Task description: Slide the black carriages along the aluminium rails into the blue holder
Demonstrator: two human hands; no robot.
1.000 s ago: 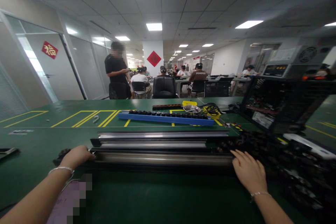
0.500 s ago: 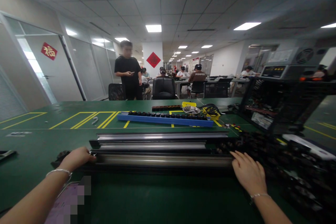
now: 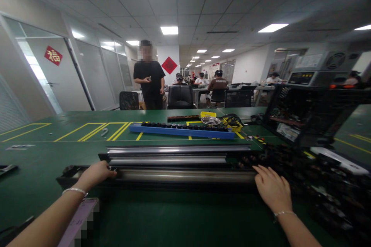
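A long black and silver metal rail assembly (image 3: 179,164) lies across the green table (image 3: 174,216) in front of me. My left hand (image 3: 97,173) is closed on the rail's left end, fingers curled over the near silver bar. My right hand (image 3: 272,189) rests flat on the rail's right end, fingers stretched out and together, beside a heap of small dark parts (image 3: 319,185). Both wrists wear thin bracelets.
Beyond the rail lies a blue strip (image 3: 182,130) carrying several dark parts, with a metal dish (image 3: 211,120) and yellow tray behind it. A black open frame (image 3: 313,117) stands at right. A person in black (image 3: 150,77) stands past the table; others sit at desks.
My left hand slid right along the rail's near bar. The standing person in black walked to the right. My right hand barely moved.
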